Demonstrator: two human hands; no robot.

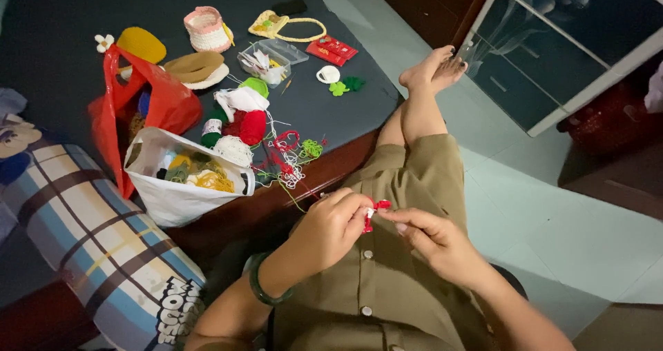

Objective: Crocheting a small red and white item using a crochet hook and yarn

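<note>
Red crochet piece pinched between my left hand and right hand, both closed on it; white bag of yarn at ten o'clock.

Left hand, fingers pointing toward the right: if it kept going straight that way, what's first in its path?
The small red crocheted piece it already pinches, then directly the right hand's fingertips, which meet it there. Depth looks shared, since both hands grip the same piece.
</note>
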